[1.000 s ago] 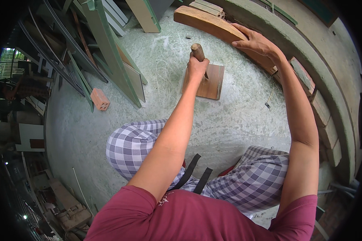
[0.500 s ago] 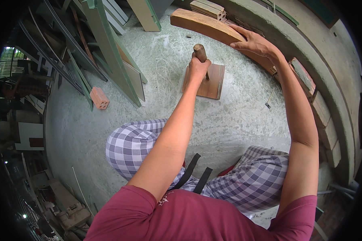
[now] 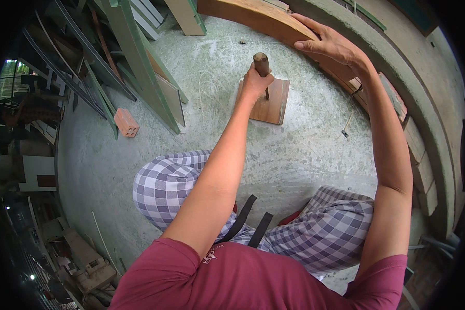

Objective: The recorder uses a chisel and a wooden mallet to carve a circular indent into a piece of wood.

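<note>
My left hand [image 3: 257, 83] is closed round the thick wooden handle of a chisel [image 3: 261, 64]. The chisel stands nearly upright, its dark blade pointing down at a small brown wooden board [image 3: 272, 106] that lies flat on the floor. Farther off and to the right, my right hand [image 3: 333, 45] grips a long wooden beam [image 3: 258, 18], thumb on the near side and fingers over the top. The beam's left end reaches the upper edge of the view, and my right forearm hides part of its other end.
Green-edged panels [image 3: 150, 72] lean at the left, with a pink hollow brick [image 3: 126, 123] beside them. A low concrete curb [image 3: 421, 98] curves along the right, with wood pieces [image 3: 418, 155] against it. A thin cord [image 3: 347, 124] lies on the floor.
The beam has shifted up and to the left with my right hand on it, now covering most of the bricks behind. My left hand keeps the chisel at the board, its handle tilted slightly differently.
</note>
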Demonstrator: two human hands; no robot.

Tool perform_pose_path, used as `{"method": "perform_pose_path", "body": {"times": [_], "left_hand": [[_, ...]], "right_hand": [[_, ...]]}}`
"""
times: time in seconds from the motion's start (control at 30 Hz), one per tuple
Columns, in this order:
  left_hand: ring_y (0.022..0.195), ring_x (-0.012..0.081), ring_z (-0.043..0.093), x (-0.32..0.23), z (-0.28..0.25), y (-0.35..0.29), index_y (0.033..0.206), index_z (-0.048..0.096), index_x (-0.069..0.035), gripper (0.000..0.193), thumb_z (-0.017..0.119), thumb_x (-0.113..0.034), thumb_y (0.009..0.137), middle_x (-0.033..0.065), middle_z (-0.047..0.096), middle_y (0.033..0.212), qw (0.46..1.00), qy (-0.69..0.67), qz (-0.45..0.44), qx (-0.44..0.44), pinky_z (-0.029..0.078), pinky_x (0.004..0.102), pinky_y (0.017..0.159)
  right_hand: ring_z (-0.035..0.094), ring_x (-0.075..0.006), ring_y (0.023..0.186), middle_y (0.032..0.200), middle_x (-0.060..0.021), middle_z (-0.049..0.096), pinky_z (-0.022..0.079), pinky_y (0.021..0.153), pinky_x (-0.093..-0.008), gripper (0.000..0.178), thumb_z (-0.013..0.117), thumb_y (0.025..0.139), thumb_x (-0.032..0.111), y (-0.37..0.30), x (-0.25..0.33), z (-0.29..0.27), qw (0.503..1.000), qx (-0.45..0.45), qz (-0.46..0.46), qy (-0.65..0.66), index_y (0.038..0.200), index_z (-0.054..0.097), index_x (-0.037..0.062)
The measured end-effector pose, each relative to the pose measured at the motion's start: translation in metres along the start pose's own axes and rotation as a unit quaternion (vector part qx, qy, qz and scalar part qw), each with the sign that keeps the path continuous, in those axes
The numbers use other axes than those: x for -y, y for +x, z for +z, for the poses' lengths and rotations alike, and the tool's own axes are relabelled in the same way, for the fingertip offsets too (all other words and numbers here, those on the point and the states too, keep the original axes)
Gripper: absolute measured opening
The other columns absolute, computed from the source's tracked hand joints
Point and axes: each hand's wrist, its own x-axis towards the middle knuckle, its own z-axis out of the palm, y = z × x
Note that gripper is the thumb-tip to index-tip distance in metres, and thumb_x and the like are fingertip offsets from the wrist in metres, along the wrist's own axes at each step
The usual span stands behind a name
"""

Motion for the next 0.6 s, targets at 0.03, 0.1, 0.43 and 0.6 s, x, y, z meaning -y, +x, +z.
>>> {"method": "perform_pose_path", "body": {"times": [0.03,0.1,0.43,0.6], "left_hand": [[0.093,0.0226,0.064,-0.001,-0.001,-0.001,0.105,0.054,0.002,0.037,0.062,-0.013,0.072,0.0122,0.067,0.099,1.0,0.001,-0.001,-0.001,0.048,0.0319,0.084],[0.094,0.0217,0.063,-0.004,0.003,-0.002,0.106,0.052,0.002,0.038,0.061,-0.013,0.072,0.012,0.067,0.1,0.999,-0.027,0.002,0.017,0.048,0.0316,0.084],[0.089,0.0269,0.064,0.002,0.006,0.0,0.098,0.057,-0.003,0.037,0.068,-0.019,0.067,0.0144,0.067,0.092,0.998,-0.058,0.004,-0.01,0.05,0.0357,0.08],[0.091,0.0195,0.064,0.003,0.005,0.0,0.106,0.054,0.001,0.039,0.063,-0.015,0.072,0.0105,0.068,0.097,1.0,-0.017,0.008,0.013,0.049,0.0307,0.082]], "right_hand": [[0.046,-0.0335,0.122,0.131,-0.0162,0.049,0.033,0.107,-0.0476,0.101,0.066,0.058,0.072,0.0,0.005,-0.001,1.0,-0.006,-0.004,0.011,0.14,0.037,0.0199],[0.046,-0.0339,0.122,0.13,-0.0171,0.05,0.033,0.107,-0.0472,0.102,0.066,0.058,0.072,0.0,0.002,-0.004,1.0,-0.02,-0.006,0.003,0.14,0.037,0.0191],[0.022,-0.0313,0.137,0.148,-0.0201,0.023,0.017,0.113,-0.0391,0.104,0.064,0.07,0.065,-0.008,0.028,-0.028,0.997,0.064,-0.013,0.044,0.144,0.023,0.0036],[0.028,-0.0302,0.134,0.146,-0.0197,0.029,0.021,0.111,-0.0394,0.105,0.067,0.069,0.063,-0.011,0.041,-0.029,0.995,0.048,-0.032,0.077,0.144,0.024,0.0045]]}}
